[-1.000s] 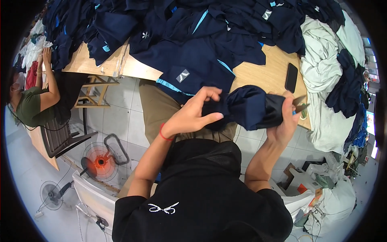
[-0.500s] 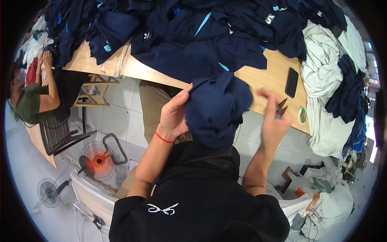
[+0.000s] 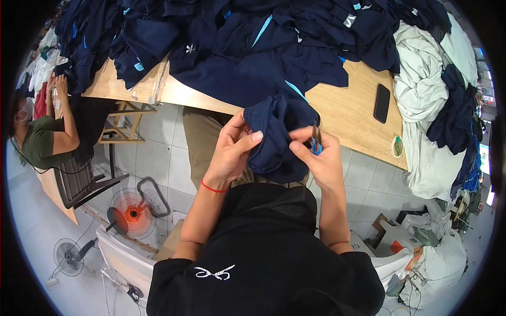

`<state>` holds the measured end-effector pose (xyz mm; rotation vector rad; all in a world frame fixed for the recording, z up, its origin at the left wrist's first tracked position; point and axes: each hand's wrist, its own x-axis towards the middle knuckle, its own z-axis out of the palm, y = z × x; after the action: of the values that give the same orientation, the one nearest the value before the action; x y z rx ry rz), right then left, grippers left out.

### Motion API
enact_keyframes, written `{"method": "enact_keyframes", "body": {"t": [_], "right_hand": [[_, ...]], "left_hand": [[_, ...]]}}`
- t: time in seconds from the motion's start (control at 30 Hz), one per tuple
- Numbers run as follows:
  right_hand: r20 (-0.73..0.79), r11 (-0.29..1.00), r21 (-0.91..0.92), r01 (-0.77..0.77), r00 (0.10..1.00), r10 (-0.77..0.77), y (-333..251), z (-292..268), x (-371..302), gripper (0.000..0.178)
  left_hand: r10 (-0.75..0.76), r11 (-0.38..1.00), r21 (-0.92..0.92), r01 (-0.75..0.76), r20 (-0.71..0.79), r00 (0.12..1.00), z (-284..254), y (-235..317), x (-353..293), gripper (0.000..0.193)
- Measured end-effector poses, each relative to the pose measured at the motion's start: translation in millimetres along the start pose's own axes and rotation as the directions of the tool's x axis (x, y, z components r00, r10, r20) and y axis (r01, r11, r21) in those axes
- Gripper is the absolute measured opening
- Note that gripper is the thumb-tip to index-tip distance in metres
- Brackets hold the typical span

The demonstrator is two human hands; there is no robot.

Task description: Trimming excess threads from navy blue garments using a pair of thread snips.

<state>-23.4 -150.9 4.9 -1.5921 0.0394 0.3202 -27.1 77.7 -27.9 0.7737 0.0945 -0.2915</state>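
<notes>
A bunched navy garment [image 3: 271,139] hangs over my lap at the table's front edge, its gathered edge turned up toward the left. My left hand [image 3: 232,147] is closed on that edge, the thumb on top and the fingers behind the cloth. In my right hand [image 3: 324,158] are small thread snips [image 3: 316,142] with blue on the handle, their blades pointing up past the fingers. My right thumb and forefinger come together at the garment's right side; whether they pinch the cloth is unclear.
Navy garments [image 3: 211,68] with light blue bits are heaped across the wooden table [image 3: 363,110]. A black phone [image 3: 382,104] and a small round container [image 3: 397,146] lie right, beside white cloth [image 3: 421,79]. Fans [image 3: 133,212] stand on the floor left; a seated person [image 3: 45,131] works far left.
My right hand has moved left to the garment, carrying the snips. The garment has been turned, so its gathered edge now shows under my left thumb.
</notes>
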Motion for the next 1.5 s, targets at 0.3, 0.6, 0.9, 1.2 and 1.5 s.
{"method": "enact_keyframes", "body": {"t": [0.3,0.6,0.9,1.2,1.5], "right_hand": [[0.076,0.998,-0.048,-0.028,0.997,0.031,9.6,8.9,-2.0,0.022],[0.172,0.998,0.062,-0.001,0.985,-0.010,-4.7,-9.9,-6.8,0.013],[0.261,0.532,-0.531,0.659,0.724,-0.638,-43.6,33.5,-18.4,0.047],[0.324,0.622,-0.491,0.609,0.791,-0.518,-36.3,37.9,-23.1,0.057],[0.352,0.885,-0.163,0.436,0.864,-0.360,-37.6,8.9,-19.3,0.032]], "left_hand": [[-0.019,0.997,-0.068,0.021,0.029,0.999,-2.6,-6.1,-8.5,0.050],[0.048,0.998,0.046,-0.048,-0.001,0.999,2.2,-8.4,-7.2,0.044],[0.399,0.847,0.413,-0.335,-0.078,0.914,25.8,-42.2,1.5,0.016],[-0.036,0.899,-0.437,-0.013,-0.103,0.994,37.1,-6.0,-6.0,0.046],[0.071,0.991,-0.109,-0.075,-0.036,0.997,17.6,-10.1,-7.6,0.048]]}}
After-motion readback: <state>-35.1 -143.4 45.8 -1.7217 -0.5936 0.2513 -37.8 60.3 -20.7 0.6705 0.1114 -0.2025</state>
